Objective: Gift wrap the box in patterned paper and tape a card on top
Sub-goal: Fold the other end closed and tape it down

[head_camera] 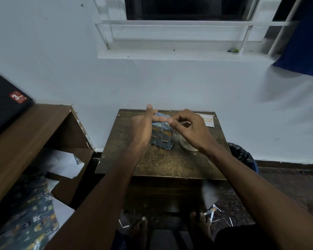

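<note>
**Dim indoor view with wide-angle bending and soft edges**

The room is dim, with a cool bluish cast. The window (188, 8) at the top is black and gives no light. The pale wall (61, 60) is the brightest area. A soft shadow falls on it below the blue cloth (304, 42) at right. The small wooden table (161, 163) shows a grainy, speckled sheen near its middle. Straight lines bow toward the edges. The corners and the hands look slightly blurred.

Both forearms bare with no sleeves or jewellery showing, feet (141, 230) bare, dark clothing at the lap
</note>
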The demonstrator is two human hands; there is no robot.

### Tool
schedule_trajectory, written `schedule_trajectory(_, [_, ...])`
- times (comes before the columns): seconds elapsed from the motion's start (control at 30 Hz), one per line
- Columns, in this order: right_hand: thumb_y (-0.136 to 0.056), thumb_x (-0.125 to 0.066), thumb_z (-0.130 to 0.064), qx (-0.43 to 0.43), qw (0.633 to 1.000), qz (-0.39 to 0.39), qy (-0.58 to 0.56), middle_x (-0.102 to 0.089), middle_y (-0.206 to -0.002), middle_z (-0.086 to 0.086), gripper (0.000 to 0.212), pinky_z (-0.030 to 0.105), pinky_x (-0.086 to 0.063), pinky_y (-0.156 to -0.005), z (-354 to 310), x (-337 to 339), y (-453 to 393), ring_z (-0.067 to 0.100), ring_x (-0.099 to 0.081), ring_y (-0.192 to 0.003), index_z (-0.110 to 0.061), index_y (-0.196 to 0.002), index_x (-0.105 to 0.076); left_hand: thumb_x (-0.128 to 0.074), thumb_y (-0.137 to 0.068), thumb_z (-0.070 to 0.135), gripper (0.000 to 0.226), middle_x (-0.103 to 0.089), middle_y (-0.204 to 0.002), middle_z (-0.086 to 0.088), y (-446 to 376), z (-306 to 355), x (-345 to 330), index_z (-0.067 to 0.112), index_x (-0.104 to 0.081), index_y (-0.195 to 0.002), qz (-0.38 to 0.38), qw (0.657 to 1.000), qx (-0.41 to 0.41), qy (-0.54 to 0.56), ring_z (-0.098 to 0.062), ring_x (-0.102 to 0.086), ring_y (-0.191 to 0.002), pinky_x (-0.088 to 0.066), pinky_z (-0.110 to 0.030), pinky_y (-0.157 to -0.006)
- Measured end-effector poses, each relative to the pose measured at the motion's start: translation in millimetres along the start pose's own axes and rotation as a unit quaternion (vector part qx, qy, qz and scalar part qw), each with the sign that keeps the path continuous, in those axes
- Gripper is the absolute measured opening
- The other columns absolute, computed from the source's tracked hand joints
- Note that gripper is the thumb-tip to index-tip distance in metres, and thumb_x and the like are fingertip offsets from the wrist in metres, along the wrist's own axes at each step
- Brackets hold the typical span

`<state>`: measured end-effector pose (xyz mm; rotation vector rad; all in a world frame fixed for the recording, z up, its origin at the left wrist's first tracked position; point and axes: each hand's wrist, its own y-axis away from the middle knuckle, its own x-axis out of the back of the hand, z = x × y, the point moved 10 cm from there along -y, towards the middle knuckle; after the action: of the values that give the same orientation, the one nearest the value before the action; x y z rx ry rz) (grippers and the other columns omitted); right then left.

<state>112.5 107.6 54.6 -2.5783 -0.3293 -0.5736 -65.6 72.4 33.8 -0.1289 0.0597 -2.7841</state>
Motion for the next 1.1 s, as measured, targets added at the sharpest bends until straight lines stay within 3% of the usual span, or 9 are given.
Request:
schedule_trajectory(0.2, [-0.089, -0.082, -0.021, -0.057, 0.995, 0.033, -0.071, -0.076, -0.084, -0.003, 0.005, 0.037, -0.056, -0.074, 12, -2, -1, 0.014, -0.068, -0.079, -0.017, -0.087, -0.081, -0.038, -0.111, 0.051, 0.06, -0.072, -0.131, 0.012, 0, 5, -1, 0.022, -0.087, -0.091, -0.002, 0.999, -0.027, -0.04, 0.001, -0.062, -0.117, -0.038, -0.016, -0.09])
schedule_trajectory(0.3, [-0.084, -0.084, -0.012, -0.106, 0.986, 0.045, -0.124, -0.076, -0.08, -0.001, 0.004, 0.042, -0.057, -0.074, 21, -5, 1, 0.014, -0.066, -0.074, -0.014, -0.085, -0.081, -0.043, -0.112, 0.046, 0.054, -0.073, -0.108, 0.027, 0, 5, -2, 0.022, -0.086, -0.088, -0.003, 0.998, -0.027, -0.048, 0.016, -0.061, -0.098, -0.038, -0.008, -0.082])
schedule_trajectory(0.37, [-0.081, -0.085, -0.009, -0.129, 0.98, 0.054, -0.143, -0.077, -0.083, 0.007, 0.006, 0.05, -0.059, -0.079, 24, -6, 1, 0.025, -0.069, -0.076, -0.012, -0.085, -0.081, -0.055, -0.109, 0.038, 0.039, -0.075, -0.104, 0.028, -1, 8, -2, 0.028, -0.084, -0.086, -0.008, 0.995, -0.07, -0.068, 0.016, -0.064, -0.103, -0.048, -0.013, -0.09])
schedule_trajectory(0.47, [-0.08, -0.086, -0.01, -0.136, 0.978, 0.052, -0.15, -0.077, -0.085, 0.009, 0.007, 0.053, -0.059, -0.081, 24, -7, 1, 0.029, -0.07, -0.079, -0.013, -0.086, -0.083, -0.077, -0.094, 0.03, 0.009, -0.071, -0.136, 0.001, -2, 17, -4, 0.029, -0.086, -0.098, -0.015, 0.973, -0.163, -0.164, -0.007, -0.062, -0.129, -0.053, -0.031, -0.102])
schedule_trajectory(0.6, [-0.08, -0.086, -0.011, -0.145, 0.977, 0.055, -0.148, -0.078, -0.087, 0.004, 0.009, 0.05, -0.061, -0.082, 23, -7, 2, 0.029, -0.072, -0.084, -0.016, -0.088, -0.083, -0.084, -0.087, 0.023, 0.018, -0.069, -0.14, -0.007, 1, 22, -3, 0.023, -0.085, -0.105, 0.009, 0.965, -0.182, -0.19, -0.011, -0.061, -0.132, -0.048, -0.013, -0.095])
schedule_trajectory(0.77, [-0.08, -0.087, -0.01, -0.161, 0.974, 0.052, -0.153, -0.076, -0.082, 0.002, 0.011, 0.038, -0.059, -0.077, 24, -7, 6, 0.015, -0.066, -0.074, -0.017, -0.088, -0.083, -0.089, -0.083, 0.022, 0.057, -0.071, -0.135, -0.003, -3, 11, 5, 0.013, -0.07, -0.136, 0.045, 0.984, -0.111, -0.132, -0.008, -0.068, -0.122, -0.058, -0.028, -0.102])
schedule_trajectory(0.9, [-0.084, -0.08, -0.006, -0.138, 0.982, 0.033, -0.126, -0.076, -0.094, 0.006, 0.019, 0.033, -0.057, -0.078, 18, -6, 7, 0.01, -0.065, -0.08, -0.018, -0.098, -0.08, -0.08, -0.092, 0.019, 0.041, -0.076, -0.126, -0.002, -7, 7, 6, 0.011, -0.073, -0.131, 0.072, 0.985, -0.092, -0.124, -0.007, -0.071, -0.111, -0.06, -0.019, -0.09])
schedule_trajectory(1.0, [-0.085, -0.081, -0.003, -0.149, 0.978, 0.001, -0.146, -0.072, -0.102, 0.013, 0.029, 0.028, -0.059, -0.08, 23, -5, 8, 0.011, -0.066, -0.086, -0.008, -0.112, -0.072, -0.068, -0.1, 0.014, 0.025, -0.079, -0.114, 0.002, -13, 8, 9, 0.012, -0.078, -0.123, 0.097, 0.984, -0.103, -0.108, -0.006, -0.072, -0.106, -0.061, -0.034, -0.096])
schedule_trajectory(1.1, [-0.085, -0.082, -0.002, -0.176, 0.97, -0.011, -0.168, -0.066, -0.095, 0.007, 0.035, 0.017, -0.055, -0.072, 31, -4, 11, 0.004, -0.065, -0.077, -0.002, -0.116, -0.067, -0.063, -0.102, 0.008, 0.027, -0.078, -0.117, 0.003, -17, 23, 7, 0.012, -0.077, -0.125, 0.09, 0.976, -0.148, -0.134, -0.003, -0.071, -0.108, -0.058, -0.026, -0.099])
